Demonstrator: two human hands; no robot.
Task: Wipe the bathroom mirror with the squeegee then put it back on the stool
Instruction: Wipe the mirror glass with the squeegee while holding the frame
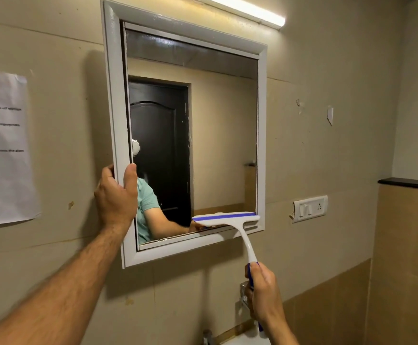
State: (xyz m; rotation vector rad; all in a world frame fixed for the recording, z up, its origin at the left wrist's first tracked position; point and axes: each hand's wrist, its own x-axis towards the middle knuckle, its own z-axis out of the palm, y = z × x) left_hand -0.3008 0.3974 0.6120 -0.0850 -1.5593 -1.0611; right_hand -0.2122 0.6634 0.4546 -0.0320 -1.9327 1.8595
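Note:
A white-framed bathroom mirror [223, 135] hangs on the beige wall. My left hand [116, 197] grips the frame's left edge near the bottom, thumb on the front. My right hand [265, 295] is closed around the blue-and-white handle of the squeegee [228, 219]. The squeegee's blade lies horizontally against the glass at the bottom right corner, just above the lower frame. The handle slants down and right from the blade to my hand. The stool is out of view.
A tube light [250, 11] glows above the mirror. A switch and socket plate [310, 207] sits right of the frame. A printed paper [2, 148] is taped at the left. A chrome fixture [244, 295] and a white basin edge [247, 341] lie below.

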